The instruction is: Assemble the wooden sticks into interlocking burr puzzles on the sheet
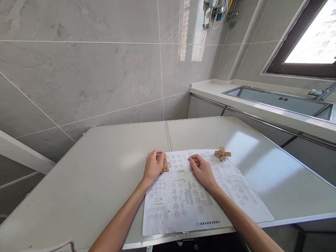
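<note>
A white paper sheet printed with small diagrams (181,222) covers the near table edge. On it, the right hand (201,169) curls loosely, its palm hidden, contents impossible to tell; the left hand (153,166) closes its fingers around a flat brown wooden piece (166,163) at the sheet's left edge. Beyond, a cross-shaped light-brown wooden assembly (222,153) sits near the far right corner, before a grey marbled tile wall (105,77).

Bright window (313,38), glare on table (118,175)
</note>
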The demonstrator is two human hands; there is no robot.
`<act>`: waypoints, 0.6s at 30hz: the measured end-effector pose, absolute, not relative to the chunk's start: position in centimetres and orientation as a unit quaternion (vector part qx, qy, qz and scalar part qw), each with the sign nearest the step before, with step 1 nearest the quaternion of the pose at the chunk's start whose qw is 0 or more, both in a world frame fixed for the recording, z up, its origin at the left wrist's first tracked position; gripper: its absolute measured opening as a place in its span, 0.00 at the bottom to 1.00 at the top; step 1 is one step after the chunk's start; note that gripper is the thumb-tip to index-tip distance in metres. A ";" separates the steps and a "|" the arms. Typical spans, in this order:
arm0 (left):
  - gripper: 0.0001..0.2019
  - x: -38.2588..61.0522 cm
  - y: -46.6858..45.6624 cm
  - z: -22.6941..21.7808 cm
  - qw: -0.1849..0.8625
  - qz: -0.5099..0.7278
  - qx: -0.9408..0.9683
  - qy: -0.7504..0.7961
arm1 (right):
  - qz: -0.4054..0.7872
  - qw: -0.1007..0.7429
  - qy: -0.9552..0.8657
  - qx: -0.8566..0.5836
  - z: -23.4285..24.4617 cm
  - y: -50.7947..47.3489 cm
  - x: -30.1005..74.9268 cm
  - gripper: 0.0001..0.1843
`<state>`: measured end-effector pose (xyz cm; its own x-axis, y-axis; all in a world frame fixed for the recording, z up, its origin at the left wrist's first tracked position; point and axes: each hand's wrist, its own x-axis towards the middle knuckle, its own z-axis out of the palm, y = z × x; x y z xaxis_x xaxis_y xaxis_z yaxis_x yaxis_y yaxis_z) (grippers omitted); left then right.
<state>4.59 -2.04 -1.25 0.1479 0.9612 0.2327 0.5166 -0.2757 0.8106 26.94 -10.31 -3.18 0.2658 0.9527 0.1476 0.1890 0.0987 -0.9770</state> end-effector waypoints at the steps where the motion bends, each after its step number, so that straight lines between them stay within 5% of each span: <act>1: 0.09 4.7 -2.1 -1.3 0.297 0.381 0.701 0.525 | 0.343 0.545 -0.503 -0.577 -3.2 -10.3 26.9 0.24; 11: 0.13 6.7 -4.9 -0.1 0.419 0.339 0.730 0.421 | 0.296 0.507 -0.559 -0.585 -3.5 -10.2 27.2 0.21; 18: 0.22 4.6 -3.5 1.3 0.412 0.261 0.774 0.403 | 0.244 0.466 -0.638 -0.563 -3.4 -10.3 26.9 0.10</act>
<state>4.60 -3.52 1.34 0.5392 0.8391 0.0714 0.4088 -0.3350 0.8489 26.87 -10.29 -3.42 0.0673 0.9452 0.3194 0.4905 0.2474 -0.8356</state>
